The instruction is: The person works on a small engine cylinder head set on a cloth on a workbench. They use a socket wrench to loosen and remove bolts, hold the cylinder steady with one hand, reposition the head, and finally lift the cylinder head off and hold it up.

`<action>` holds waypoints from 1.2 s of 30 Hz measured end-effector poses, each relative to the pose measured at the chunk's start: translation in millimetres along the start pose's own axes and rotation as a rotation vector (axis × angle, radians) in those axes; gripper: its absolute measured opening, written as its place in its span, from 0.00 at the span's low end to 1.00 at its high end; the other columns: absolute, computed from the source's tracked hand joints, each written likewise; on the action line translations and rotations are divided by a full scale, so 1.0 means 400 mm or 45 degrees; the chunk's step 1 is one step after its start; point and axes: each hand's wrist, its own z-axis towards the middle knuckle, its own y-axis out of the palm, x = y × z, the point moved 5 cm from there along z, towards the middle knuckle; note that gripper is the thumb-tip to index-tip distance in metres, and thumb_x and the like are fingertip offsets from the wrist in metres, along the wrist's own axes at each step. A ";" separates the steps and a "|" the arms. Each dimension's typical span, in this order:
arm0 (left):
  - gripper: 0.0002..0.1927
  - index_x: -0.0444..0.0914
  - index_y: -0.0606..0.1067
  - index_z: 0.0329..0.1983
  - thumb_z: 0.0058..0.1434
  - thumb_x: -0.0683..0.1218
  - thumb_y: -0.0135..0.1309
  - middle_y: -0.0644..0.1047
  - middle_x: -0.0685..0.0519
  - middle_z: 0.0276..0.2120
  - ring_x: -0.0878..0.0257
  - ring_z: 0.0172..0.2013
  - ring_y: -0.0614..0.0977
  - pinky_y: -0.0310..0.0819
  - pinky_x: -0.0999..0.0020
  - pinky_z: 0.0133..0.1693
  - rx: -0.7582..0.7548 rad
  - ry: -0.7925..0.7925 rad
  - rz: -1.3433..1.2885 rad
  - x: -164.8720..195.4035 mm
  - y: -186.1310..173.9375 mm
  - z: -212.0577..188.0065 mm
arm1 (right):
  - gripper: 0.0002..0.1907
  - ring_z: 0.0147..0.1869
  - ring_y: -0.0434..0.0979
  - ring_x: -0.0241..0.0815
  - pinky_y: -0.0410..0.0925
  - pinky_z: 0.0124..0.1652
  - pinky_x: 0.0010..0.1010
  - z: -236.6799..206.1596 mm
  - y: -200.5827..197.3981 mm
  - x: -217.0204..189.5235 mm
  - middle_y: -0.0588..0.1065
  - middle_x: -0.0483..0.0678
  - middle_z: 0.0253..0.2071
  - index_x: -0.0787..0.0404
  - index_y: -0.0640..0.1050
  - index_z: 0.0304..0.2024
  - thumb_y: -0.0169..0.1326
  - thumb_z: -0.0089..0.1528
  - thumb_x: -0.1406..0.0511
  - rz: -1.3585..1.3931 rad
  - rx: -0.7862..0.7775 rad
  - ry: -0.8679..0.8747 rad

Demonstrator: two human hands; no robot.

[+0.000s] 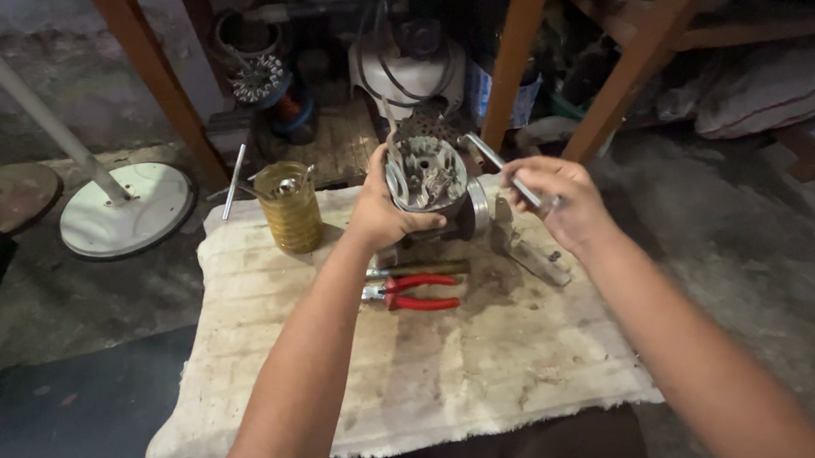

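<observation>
Left hand (383, 212) fingers clamped around a round metal motor housing (428, 182) held above a stained cloth (416, 360), right hand (557, 206) at its 3 o'clock gripping a thin metal tool (498, 165), red-handled pliers (416, 293) at 6 o'clock.

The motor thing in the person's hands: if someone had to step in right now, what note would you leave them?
Left hand: grips the round motor housing, open end up, tangled wires visible inside.
Right hand: holds a slim metal tool, its tip at the housing's rim.
On the dirty white cloth: red-handled pliers just below the housing, a metal bracket under the right hand, a yellowish jar to the left.
Done: housing is lifted off the cloth and open.
Left: whatever the tool is working on at the rim; I cannot tell how far along it is.
</observation>
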 end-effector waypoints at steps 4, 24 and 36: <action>0.70 0.38 0.52 0.74 0.29 0.44 0.80 0.74 0.48 0.61 0.59 0.60 0.76 0.69 0.65 0.63 0.002 -0.025 -0.009 0.003 0.000 -0.001 | 0.16 0.44 0.82 0.42 0.73 0.43 0.27 0.003 0.026 -0.069 0.80 0.53 0.42 0.68 0.79 0.52 0.54 0.62 0.70 0.126 0.013 -0.174; 0.73 0.37 0.50 0.75 0.26 0.45 0.81 0.73 0.47 0.61 0.59 0.61 0.75 0.69 0.65 0.62 0.021 -0.153 0.118 0.009 -0.007 -0.007 | 0.18 0.18 0.63 0.34 0.56 0.19 0.27 0.236 0.192 -0.030 0.70 0.42 0.20 0.63 0.81 0.32 0.51 0.67 0.56 -1.161 -0.035 0.579; 0.74 0.35 0.48 0.76 0.28 0.47 0.80 0.73 0.46 0.60 0.58 0.60 0.76 0.70 0.64 0.61 0.016 -0.141 0.108 -0.010 -0.009 -0.009 | 0.21 0.23 0.78 0.42 0.73 0.24 0.33 0.222 0.244 0.001 0.75 0.49 0.25 0.68 0.79 0.38 0.45 0.71 0.56 -1.061 -0.089 0.771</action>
